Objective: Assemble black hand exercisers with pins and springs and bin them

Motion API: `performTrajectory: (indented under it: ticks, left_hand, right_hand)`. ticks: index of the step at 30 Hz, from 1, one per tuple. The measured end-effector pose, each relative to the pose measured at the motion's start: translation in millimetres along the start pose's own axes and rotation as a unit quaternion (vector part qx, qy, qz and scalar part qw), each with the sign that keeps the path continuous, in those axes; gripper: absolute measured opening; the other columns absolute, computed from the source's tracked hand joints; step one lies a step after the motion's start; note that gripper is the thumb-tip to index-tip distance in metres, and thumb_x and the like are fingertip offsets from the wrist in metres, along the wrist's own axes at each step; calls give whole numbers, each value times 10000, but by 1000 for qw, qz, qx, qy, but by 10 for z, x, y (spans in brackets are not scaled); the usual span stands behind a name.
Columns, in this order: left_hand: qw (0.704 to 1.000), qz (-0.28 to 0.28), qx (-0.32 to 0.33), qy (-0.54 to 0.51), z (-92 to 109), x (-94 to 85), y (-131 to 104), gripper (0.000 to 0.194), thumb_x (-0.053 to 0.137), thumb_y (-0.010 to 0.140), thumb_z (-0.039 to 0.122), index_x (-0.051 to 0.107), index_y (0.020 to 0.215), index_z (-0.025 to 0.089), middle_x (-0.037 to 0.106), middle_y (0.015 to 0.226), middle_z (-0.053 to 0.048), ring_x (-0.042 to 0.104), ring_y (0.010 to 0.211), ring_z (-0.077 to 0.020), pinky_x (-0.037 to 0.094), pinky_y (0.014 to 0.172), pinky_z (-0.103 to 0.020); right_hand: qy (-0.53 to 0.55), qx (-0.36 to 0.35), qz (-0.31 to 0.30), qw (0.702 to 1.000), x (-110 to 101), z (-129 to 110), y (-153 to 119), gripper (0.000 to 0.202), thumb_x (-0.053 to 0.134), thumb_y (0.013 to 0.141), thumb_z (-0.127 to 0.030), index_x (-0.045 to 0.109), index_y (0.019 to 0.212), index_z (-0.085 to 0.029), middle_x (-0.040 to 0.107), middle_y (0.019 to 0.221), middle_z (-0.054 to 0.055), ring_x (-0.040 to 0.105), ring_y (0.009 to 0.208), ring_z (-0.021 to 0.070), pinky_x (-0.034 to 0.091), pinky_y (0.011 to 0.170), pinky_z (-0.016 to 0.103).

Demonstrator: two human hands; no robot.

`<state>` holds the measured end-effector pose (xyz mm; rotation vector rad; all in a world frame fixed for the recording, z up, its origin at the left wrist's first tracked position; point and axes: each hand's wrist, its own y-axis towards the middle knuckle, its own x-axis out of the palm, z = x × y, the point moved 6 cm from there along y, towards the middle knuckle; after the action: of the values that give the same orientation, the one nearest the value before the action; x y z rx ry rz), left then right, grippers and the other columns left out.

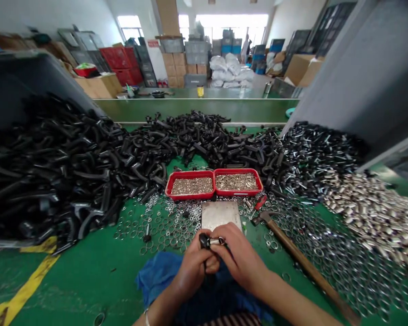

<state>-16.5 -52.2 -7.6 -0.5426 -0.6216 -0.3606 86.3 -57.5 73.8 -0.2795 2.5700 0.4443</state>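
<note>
My left hand (195, 262) is closed around a black part (204, 241), which looks like a small handle; most of it is hidden in the palm. A metal coil spring (216, 241) sticks out sideways from its head. The fingers of my right hand (238, 253) pinch the spring's far end, where a small ring seems to sit. Both hands meet just in front of a square metal plate (221, 215), above a blue cloth (163, 274).
Two red trays (190, 197) of small metal pieces stand behind the plate. A hammer (302, 260) and a red-handled tool (260, 202) lie to the right among many metal rings (343, 258). Black handles (88, 158) pile left and behind; silver sleeves (374, 208) heap at right.
</note>
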Motion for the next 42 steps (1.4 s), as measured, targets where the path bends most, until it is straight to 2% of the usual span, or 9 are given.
performTrajectory:
  ticks: [3,6,12,17,21,23,27,34,42]
  left_hand:
    - [999,-24,17,23,-25,8,33,386,682,779,269,353,977,238,298,523,142,222,402,-33,191,427,-161]
    - [994,-41,22,95,-22,-9,-21,383,680,808,310,342,973,242,467,647,100,333,426,-39,275,433,-175]
    - [973,-141,-87,160,-127,42,-297,624,768,769,414,380,1227,242,518,897,10,422,555,-54,326,475,-191]
    - [971,-173,-37,161,-134,162,-405,448,532,915,583,447,1175,228,446,736,41,312,481,-51,280,461,-205]
    - [942,-239,-35,233,-261,324,-458,419,738,781,531,587,985,197,540,760,-3,457,572,-91,357,540,-230]
    - [955,-189,-35,228,-239,209,-331,419,722,780,564,558,910,201,525,713,19,432,535,-81,340,511,-217]
    - [986,-16,-26,166,-35,-262,12,428,458,914,658,417,915,232,393,557,99,232,382,-57,206,398,-199]
    - [944,-48,16,326,156,-210,35,443,404,950,631,487,898,199,506,632,44,441,516,-95,312,477,-226]
    - [912,-80,28,401,238,-116,-33,399,379,982,561,497,869,198,500,669,29,504,596,-122,379,566,-251]
  right_hand:
    - [2,34,0,999,-81,57,49,86,491,985,-227,569,1009,-200,606,1003,67,539,967,203,444,883,368]
    - [30,73,-24,997,-159,136,78,76,528,973,-256,581,978,-202,607,953,44,555,901,182,452,827,336]
    - [178,122,-156,964,-84,190,-10,193,582,947,-388,623,957,-199,640,874,21,572,792,154,469,710,283]
    - [219,147,-105,959,-61,341,-8,218,619,914,-409,612,943,-193,622,839,14,567,764,144,464,698,281]
    - [257,181,-6,949,-225,515,76,277,583,918,-467,518,863,-204,571,708,-26,537,611,115,451,604,264]
    - [236,195,16,952,-349,555,59,287,577,920,-479,520,868,-203,573,709,-23,554,626,119,469,624,271]
    - [223,240,-34,944,-378,636,-97,328,547,932,-512,570,973,-188,632,847,33,576,693,134,488,613,273]
    - [329,267,-168,890,125,599,-135,412,619,886,-508,507,1143,-206,611,734,-22,512,538,93,426,513,237]
    - [332,264,-221,878,174,503,-6,314,665,858,-465,493,976,-230,447,645,-85,382,484,66,311,448,207]
